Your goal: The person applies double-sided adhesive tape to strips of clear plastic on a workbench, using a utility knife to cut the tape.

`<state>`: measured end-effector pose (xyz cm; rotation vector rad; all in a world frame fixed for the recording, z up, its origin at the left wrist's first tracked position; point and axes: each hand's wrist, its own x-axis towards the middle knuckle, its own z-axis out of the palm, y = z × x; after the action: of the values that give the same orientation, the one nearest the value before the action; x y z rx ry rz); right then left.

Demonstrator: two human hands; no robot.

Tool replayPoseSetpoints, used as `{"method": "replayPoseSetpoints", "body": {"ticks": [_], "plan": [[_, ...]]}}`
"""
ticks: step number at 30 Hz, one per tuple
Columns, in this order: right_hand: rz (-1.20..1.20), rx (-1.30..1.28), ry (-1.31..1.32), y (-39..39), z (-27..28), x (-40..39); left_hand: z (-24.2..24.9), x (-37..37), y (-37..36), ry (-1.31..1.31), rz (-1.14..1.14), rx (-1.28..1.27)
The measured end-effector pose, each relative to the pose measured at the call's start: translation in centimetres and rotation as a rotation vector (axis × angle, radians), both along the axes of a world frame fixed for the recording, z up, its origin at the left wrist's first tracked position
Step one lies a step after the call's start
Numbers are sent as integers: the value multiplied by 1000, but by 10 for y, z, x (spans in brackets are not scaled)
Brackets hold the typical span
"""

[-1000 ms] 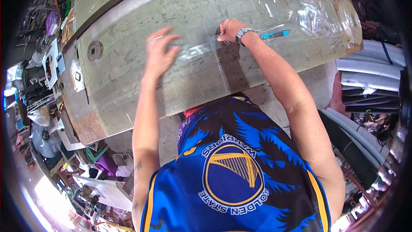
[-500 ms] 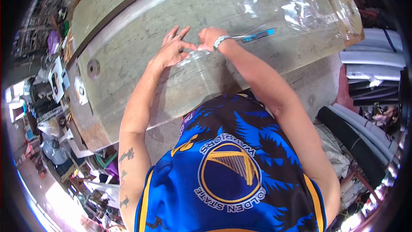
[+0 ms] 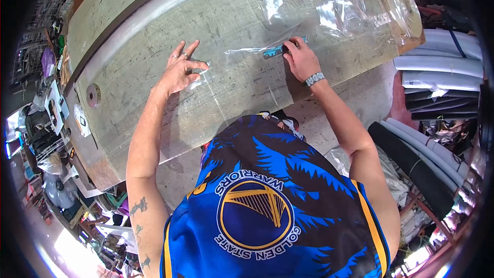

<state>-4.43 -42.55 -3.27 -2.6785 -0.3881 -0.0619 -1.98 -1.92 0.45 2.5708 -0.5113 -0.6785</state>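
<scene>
The blue tool (image 3: 272, 52) lay on the worktable (image 3: 247, 90) beneath the right hand (image 3: 303, 63), whose fingers curled over it, though whether they gripped it could not be told. Well to its left, the left hand (image 3: 178, 73) touched clear plastic (image 3: 194, 84) with thumb and index finger, its grip equally unclear. Crumpled film (image 3: 337, 14) lay beyond, near a pale disc (image 3: 403, 9).
</scene>
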Motion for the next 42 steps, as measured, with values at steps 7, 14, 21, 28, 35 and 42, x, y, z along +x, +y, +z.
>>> {"method": "replayPoseSetpoints", "body": {"ticks": [7,14,21,28,35,42], "plan": [[195,-107,362,-23,29,15,-3,2,6,-32,-46,7],[121,605,400,42,64,-25,-12,2,11,-57,-69,23],[-66,586,321,85,29,-64,-15,5,13,-29,-62,1],[-146,767,540,142,43,-93,-19,3,16,-69,-58,-23],[56,634,151,219,14,-68,-20,4,17,-84,-79,-3],[52,524,74,232,-1,-55,-22,3,19,-85,-82,-12]]}}
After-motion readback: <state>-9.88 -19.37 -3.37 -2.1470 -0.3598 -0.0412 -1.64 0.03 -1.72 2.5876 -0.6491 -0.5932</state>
